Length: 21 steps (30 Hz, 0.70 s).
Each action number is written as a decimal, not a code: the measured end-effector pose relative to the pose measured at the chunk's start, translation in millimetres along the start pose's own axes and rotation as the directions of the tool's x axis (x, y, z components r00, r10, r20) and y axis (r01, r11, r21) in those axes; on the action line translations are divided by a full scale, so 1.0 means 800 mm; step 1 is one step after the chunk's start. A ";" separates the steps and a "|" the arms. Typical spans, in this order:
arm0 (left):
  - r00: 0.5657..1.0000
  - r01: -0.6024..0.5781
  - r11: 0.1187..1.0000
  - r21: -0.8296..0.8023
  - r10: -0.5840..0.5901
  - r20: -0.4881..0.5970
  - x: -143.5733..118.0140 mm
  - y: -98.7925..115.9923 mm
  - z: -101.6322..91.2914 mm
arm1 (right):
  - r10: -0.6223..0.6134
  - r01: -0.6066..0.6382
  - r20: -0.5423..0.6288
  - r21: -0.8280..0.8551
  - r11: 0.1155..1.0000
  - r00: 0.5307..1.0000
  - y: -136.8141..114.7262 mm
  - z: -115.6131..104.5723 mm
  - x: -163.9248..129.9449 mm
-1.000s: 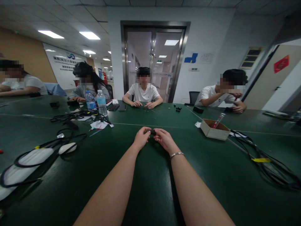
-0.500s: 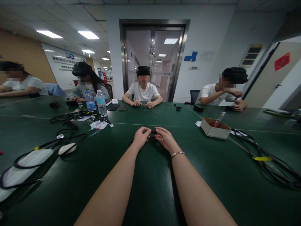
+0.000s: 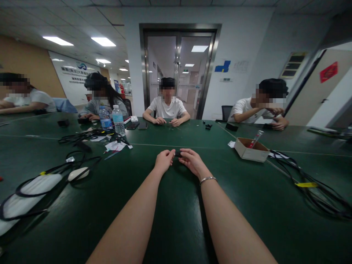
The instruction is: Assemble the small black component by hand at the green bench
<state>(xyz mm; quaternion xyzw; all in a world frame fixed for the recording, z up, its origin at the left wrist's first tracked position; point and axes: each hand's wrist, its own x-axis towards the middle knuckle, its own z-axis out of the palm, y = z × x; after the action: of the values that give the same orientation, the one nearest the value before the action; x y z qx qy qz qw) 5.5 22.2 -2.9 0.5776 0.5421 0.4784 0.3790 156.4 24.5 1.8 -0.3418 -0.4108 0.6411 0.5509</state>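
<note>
Over the green table (image 3: pixel 176 205), a small black piece (image 3: pixel 177 154) is pinched between my two hands. My left hand (image 3: pixel 164 161) grips its left end with thumb and fingertips, where a little silvery spot shows. On the other end are the fingertips of my right hand (image 3: pixel 192 160), thumb below and forefinger above; a bracelet circles that wrist. The fingers cover much of the piece, and its exact kind is too small to make out.
An open cardboard box (image 3: pixel 251 151) holding a red-and-clear tube stands right of my hands. Black cables (image 3: pixel 316 192) lie far right, others at left beside a white mouse (image 3: pixel 79 174). Water bottles (image 3: pixel 118 121) stand back left. Several people sit across the table, one person (image 3: pixel 166 106) straight ahead.
The black piece has shifted slightly left and turned, showing more of its length. My right fingers have straightened a little along it; both hands stay in the same place.
</note>
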 end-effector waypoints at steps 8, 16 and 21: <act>0.999 -0.025 0.999 0.043 0.026 -0.021 0.002 -0.005 0.003 | -0.034 0.033 0.033 0.016 0.999 0.999 0.001 0.001 0.002; 0.999 -0.048 0.998 0.029 0.048 -0.004 0.003 -0.008 0.003 | 0.047 -0.038 0.101 -0.087 0.996 0.994 -0.008 0.010 -0.005; 0.998 -0.055 0.998 0.021 0.055 -0.008 0.002 -0.006 0.003 | 0.091 -0.077 0.090 -0.150 0.986 0.992 -0.010 0.011 -0.008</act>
<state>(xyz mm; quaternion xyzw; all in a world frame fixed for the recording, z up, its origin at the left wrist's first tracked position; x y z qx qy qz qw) 6.5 24.2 -7.8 0.5944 0.5325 0.4853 0.3573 152.6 17.3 12.5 -0.3669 -0.4678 0.6479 0.4763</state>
